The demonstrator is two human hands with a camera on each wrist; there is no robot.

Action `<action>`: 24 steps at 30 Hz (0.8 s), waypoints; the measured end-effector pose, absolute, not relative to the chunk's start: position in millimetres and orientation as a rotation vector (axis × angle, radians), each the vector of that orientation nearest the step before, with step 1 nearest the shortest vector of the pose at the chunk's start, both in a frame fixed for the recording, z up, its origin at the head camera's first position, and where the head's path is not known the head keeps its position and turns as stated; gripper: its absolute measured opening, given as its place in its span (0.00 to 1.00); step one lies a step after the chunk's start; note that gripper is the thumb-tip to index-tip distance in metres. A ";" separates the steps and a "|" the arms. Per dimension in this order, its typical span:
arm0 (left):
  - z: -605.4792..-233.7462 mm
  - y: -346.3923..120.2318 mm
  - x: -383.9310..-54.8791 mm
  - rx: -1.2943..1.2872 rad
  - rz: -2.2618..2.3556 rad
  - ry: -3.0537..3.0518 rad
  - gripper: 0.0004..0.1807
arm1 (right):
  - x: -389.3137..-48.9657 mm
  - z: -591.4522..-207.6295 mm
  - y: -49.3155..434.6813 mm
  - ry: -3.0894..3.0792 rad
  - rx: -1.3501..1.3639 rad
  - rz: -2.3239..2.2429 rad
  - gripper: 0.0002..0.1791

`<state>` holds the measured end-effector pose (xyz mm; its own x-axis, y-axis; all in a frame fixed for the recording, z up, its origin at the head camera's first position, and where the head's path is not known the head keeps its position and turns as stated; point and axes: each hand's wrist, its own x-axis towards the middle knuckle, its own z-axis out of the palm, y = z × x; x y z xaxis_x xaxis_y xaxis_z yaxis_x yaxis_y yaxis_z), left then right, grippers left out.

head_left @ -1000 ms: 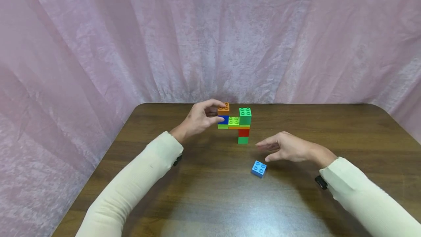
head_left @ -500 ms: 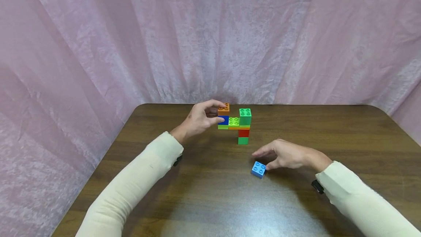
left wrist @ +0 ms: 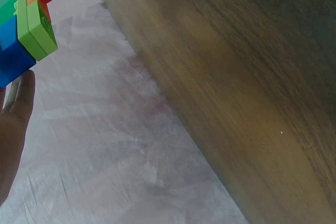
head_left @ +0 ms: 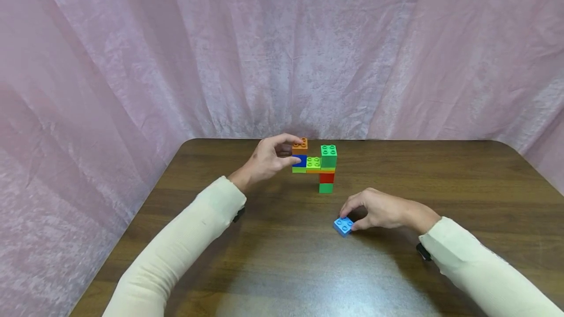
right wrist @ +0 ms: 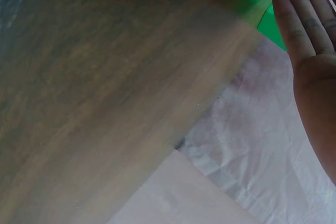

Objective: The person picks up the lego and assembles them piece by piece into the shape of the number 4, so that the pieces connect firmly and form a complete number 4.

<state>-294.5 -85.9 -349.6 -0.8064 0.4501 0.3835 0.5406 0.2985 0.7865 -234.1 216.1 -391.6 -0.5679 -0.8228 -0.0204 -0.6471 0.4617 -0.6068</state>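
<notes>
A toy-brick structure stands toward the back of the table in the head view. Its foot is a green brick [head_left: 326, 188] under a red brick [head_left: 326, 178]; thin lime and orange pieces reach left from there. A taller green brick [head_left: 328, 156] tops the right side, and an orange brick [head_left: 300, 147] sits over a dark blue brick [head_left: 299, 161] at left. My left hand [head_left: 270, 157] grips that left end, thumb on the dark blue brick and fingers by the orange one. In front, my right hand [head_left: 380, 209] pinches a light blue brick [head_left: 343, 226] between thumb and fingers.
The brown wooden table [head_left: 273, 258] has its back edge close behind the structure. A pink curtain [head_left: 282, 53] hangs beyond it and along the left. In the left wrist view, the table edge [left wrist: 173, 111] borders the curtain.
My right hand has come down and toward me to the light blue brick and taken hold of it. The brick has turned and shifted slightly left. My left hand stays in place.
</notes>
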 end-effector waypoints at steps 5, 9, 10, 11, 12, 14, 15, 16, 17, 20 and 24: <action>-350.4 -86.0 -294.7 -0.950 -1.542 -2.457 0.20 | -233.0 -392.5 215.8 2.437 -1.266 -0.814 0.12; -350.8 -86.1 -294.5 -0.955 -1.549 -2.450 0.19 | -232.9 -391.3 215.2 2.453 -1.274 -0.834 0.11; -350.8 -86.2 -294.4 -0.957 -1.550 -2.449 0.19 | -233.2 -391.0 215.0 2.457 -1.279 -0.837 0.11; -350.9 -86.3 -294.3 -0.957 -1.551 -2.450 0.19 | -233.4 -390.4 214.7 2.461 -1.282 -0.841 0.11; -350.9 -86.3 -294.3 -0.957 -1.551 -2.450 0.19 | -233.7 -389.5 214.4 2.462 -1.285 -0.849 0.11; -350.6 -86.3 -294.5 -0.957 -1.545 -2.453 0.19 | -234.8 -387.6 214.2 2.456 -1.277 -0.874 0.10; -350.4 -86.3 -294.4 -0.957 -1.539 -2.456 0.19 | -235.3 -386.3 214.1 2.446 -1.270 -0.896 0.10; -350.2 -86.2 -294.4 -0.956 -1.534 -2.458 0.19 | -236.0 -384.8 213.9 2.438 -1.263 -0.919 0.10; -349.9 -86.2 -294.4 -0.954 -1.529 -2.460 0.19 | -236.8 -383.1 213.6 2.429 -1.252 -0.945 0.10; -349.3 -86.4 -294.3 -0.947 -1.535 -2.465 0.19 | -239.6 -377.3 212.8 2.414 -1.231 -0.997 0.09; -349.2 -86.5 -293.9 -0.934 -1.570 -2.473 0.19 | -242.3 -369.4 211.7 2.444 -1.234 -0.997 0.09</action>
<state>-293.9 -86.5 -349.2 -0.8132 0.4540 0.3640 0.5226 0.2947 0.8000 -242.3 211.7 -369.4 -0.6202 -0.7784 0.0967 -0.6241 0.4150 -0.6621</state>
